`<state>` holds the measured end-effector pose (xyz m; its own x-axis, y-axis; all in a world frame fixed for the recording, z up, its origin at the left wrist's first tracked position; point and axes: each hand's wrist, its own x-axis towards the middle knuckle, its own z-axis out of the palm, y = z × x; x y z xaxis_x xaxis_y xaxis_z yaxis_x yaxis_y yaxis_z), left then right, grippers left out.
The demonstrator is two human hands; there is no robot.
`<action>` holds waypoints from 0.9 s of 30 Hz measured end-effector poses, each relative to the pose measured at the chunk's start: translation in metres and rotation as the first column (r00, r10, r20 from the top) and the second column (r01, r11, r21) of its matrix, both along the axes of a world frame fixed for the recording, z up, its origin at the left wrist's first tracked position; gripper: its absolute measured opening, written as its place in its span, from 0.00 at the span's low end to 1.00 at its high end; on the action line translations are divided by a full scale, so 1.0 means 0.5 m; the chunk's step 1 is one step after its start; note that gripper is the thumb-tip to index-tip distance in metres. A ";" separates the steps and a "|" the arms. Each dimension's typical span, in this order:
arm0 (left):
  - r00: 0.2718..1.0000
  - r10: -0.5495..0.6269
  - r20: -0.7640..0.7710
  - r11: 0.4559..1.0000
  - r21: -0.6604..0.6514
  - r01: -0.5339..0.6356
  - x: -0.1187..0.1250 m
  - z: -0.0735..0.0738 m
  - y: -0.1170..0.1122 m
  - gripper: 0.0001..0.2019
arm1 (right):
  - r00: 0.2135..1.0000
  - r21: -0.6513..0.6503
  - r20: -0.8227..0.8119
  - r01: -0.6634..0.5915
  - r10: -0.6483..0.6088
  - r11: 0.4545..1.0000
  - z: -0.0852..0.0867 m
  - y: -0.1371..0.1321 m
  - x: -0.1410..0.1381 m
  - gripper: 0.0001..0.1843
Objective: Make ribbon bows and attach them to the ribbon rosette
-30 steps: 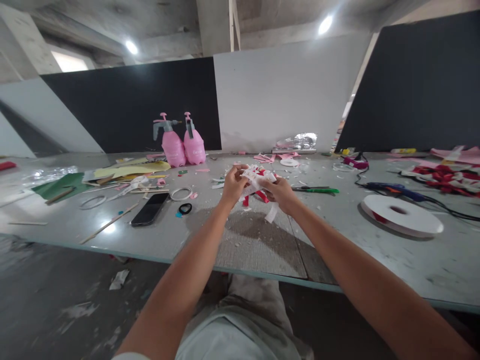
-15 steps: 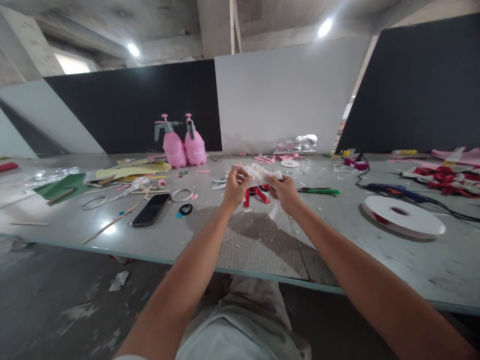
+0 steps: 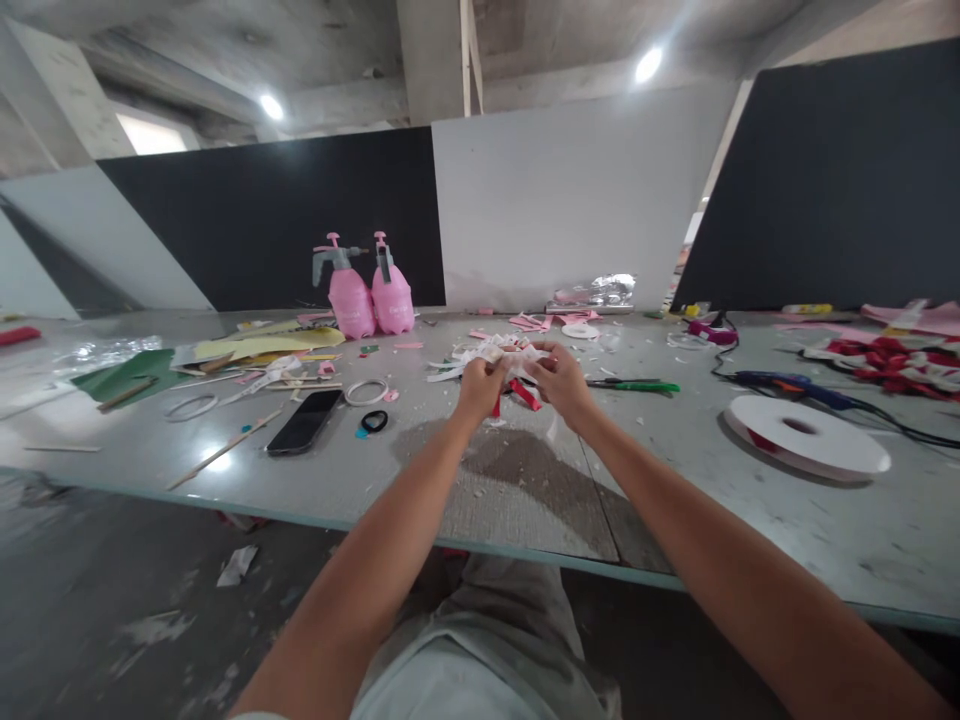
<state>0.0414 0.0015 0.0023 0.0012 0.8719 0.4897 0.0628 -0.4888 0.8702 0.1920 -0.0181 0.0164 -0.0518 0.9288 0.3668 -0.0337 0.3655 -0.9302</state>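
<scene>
Both of my hands meet over the middle of the grey table (image 3: 300, 480). My left hand (image 3: 480, 385) and my right hand (image 3: 561, 382) are closed on a small bundle of white ribbon strips (image 3: 510, 357), pinching it between them just above the tabletop. Red ribbon pieces (image 3: 525, 393) lie on the table under the bundle, partly hidden by my fingers. A white strip hangs below my right hand.
Left of my hands lie a black phone (image 3: 304, 421), a white ring (image 3: 364, 391) and a black ring (image 3: 373, 421). Two pink spray bottles (image 3: 371, 296) stand at the back. Green-handled scissors (image 3: 637, 385) and a white ribbon spool (image 3: 806, 437) lie to the right, with coloured paper sheets (image 3: 255, 346) far left.
My hands have come closer together and dropped a little towards the table, bunching the white strips; the red pieces formerly held up in the bundle now lie below it.
</scene>
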 end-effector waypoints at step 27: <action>0.978 0.029 0.206 1.000 -0.008 -0.028 -0.002 -0.012 0.006 0.19 | 0.983 -0.078 -0.030 -0.183 0.181 0.980 -0.016 -0.013 -0.019 0.36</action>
